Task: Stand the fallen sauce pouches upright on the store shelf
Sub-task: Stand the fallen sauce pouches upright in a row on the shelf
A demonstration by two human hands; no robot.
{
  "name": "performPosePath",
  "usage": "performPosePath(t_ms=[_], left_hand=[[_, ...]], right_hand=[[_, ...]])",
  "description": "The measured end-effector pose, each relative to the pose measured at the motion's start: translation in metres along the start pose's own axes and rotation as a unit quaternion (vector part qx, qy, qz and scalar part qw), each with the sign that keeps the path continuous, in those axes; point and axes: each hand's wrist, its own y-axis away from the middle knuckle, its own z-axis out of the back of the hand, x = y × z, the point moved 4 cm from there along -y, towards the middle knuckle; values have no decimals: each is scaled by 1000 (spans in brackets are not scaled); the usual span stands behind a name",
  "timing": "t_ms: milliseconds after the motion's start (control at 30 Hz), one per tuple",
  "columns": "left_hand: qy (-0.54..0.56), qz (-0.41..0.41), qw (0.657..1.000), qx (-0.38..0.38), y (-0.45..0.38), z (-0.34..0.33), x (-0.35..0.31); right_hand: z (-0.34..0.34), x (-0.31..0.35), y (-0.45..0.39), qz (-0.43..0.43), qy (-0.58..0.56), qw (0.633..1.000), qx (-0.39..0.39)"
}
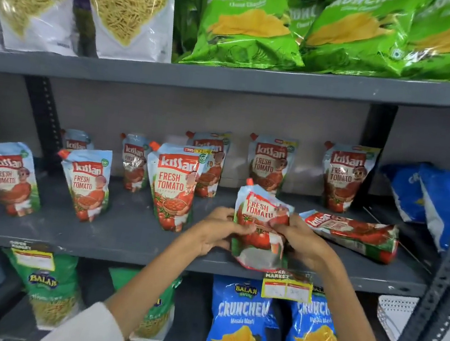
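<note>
Both my hands grip one red tomato sauce pouch (260, 226) over the front edge of the grey middle shelf (124, 231). My left hand (217, 231) pinches its left side and my right hand (301, 242) its right side. The pouch is crumpled and leans, with its orange spout at the top left. Right of it another sauce pouch (352, 234) lies flat on its side. Several more pouches stand upright along the shelf, among them a large one (174, 188) just left of my hands and one at the back right (344, 177).
Green chip bags (251, 28) and white noodle-snack bags (128, 6) fill the shelf above. Blue chip bags (240, 318) sit on the shelf below, behind a yellow price tag (287, 286). Blue bags (443, 199) lean at the right by a perforated upright (445, 273).
</note>
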Motion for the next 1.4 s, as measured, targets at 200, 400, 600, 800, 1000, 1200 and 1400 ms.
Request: performPosePath(t_ms=[200,400,600,800,1000,1200,1400], left_hand=[[-7,-188,978,-92,-3,17,-19],[-44,-176,981,-73,-29,26,0],[-2,-138,988,-64,-41,33,6],[53,-170,908,-378,-2,1,13],[319,63,940,-103,-20,-106,-1],[392,218,889,96,-43,-180,-7],[335,194,921,42,-75,-202,-11]], right_hand=[[-10,40,-11,206,31,977,-37],[-22,11,-34,189,-13,982,-15],[-20,7,-45,153,-69,986,-7],[10,8,-40,154,145,977,-10],[129,13,-51,130,331,913,-197],[186,7,-42,-122,537,823,-138],[189,4,-46,-154,507,843,-93]])
